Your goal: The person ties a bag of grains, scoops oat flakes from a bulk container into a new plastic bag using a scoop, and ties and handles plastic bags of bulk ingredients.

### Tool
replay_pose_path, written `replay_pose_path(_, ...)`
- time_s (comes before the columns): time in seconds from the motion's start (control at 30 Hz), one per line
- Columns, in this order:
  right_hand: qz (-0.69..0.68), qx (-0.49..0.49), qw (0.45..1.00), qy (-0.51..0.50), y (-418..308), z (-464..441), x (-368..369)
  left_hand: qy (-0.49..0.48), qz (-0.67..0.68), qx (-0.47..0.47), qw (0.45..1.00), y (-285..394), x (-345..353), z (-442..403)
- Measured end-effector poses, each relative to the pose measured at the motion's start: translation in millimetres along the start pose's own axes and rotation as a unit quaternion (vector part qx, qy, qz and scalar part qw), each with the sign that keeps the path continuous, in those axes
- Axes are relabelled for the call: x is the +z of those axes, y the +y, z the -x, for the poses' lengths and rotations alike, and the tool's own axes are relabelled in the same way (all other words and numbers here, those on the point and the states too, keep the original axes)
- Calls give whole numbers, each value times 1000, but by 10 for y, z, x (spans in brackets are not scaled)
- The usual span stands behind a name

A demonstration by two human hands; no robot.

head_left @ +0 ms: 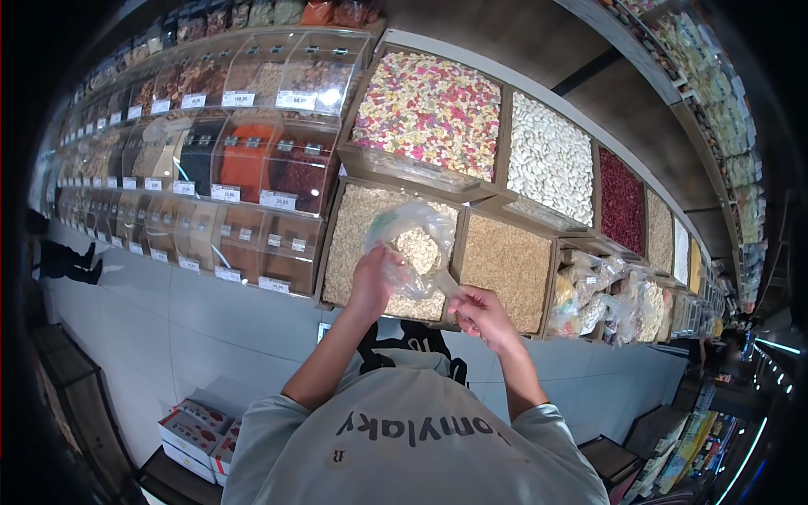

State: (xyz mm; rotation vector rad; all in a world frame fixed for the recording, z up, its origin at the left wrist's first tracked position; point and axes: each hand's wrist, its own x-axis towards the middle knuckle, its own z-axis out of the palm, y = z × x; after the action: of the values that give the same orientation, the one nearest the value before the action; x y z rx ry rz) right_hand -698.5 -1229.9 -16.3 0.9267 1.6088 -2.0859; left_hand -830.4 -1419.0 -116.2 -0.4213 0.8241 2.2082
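Note:
My left hand is closed on a thin clear plastic bag, which it holds up over a bin of pale rolled oats. In my right hand, the fingers wrap round the handle of a clear plastic scoop. The scoop's front end meets the bag, and pale flakes show there. I cannot tell whether these flakes lie in the scoop, in the bag or in the bin behind. To the right of the oats is a bin of tan grain, close to my right hand.
Behind stand bins of colourful pasta-like pieces, white beans and dark red beans. Clear-lidded dispensers with price tags line the left. Filled plastic bags lie at the right. Boxes stand behind me at the lower left.

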Motion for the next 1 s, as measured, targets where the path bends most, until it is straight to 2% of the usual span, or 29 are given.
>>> replay_pose_path(0.03,-1,-1,1000,1,27,-29,11,13,4,-8,1000,6,45,11)
replay_pose_path(0.1,210,-41,977,27,58,-72,42,25,8,-16,1000,31,109,29)
replay_pose_path(0.13,209,-41,977,27,27,-58,87,27,6,-20,999,44,132,34)
replay_pose_path(0.2,403,-141,898,108,-71,-3,181,28,4,-24,999,60,141,16)
replay_pose_path(0.33,419,-197,875,143,-22,-59,171,20,23,-35,999,70,50,-108)
replay_pose_path(0.4,455,-244,839,169,-5,-64,162,7,36,-41,998,62,19,-148)
replay_pose_path(0.5,454,-246,838,178,8,-30,97,19,30,-37,999,113,73,-130)
replay_pose_path(0.53,454,-246,837,179,34,-21,52,11,-16,23,1000,113,97,-109)
replay_pose_path(0.57,396,-229,870,182,78,-23,-7,2,-62,82,995,116,127,-92)
replay_pose_path(0.6,337,-210,899,185,134,-28,-66,1,-63,82,995,122,147,-59)
replay_pose_path(0.67,289,-210,914,190,301,-66,-189,10,-127,144,981,262,342,110)
replay_pose_path(0.73,240,-211,927,195,382,-63,-260,5,-123,129,984,357,326,113)
replay_pose_path(0.8,130,-159,961,188,417,-39,-265,2,-121,113,986,428,345,136)
replay_pose_path(0.93,82,-166,962,202,540,-52,-279,-14,-116,115,987,500,436,116)
replay_pose_path(1.0,-24,-115,974,196,522,-4,-264,-17,-139,132,981,528,397,119)
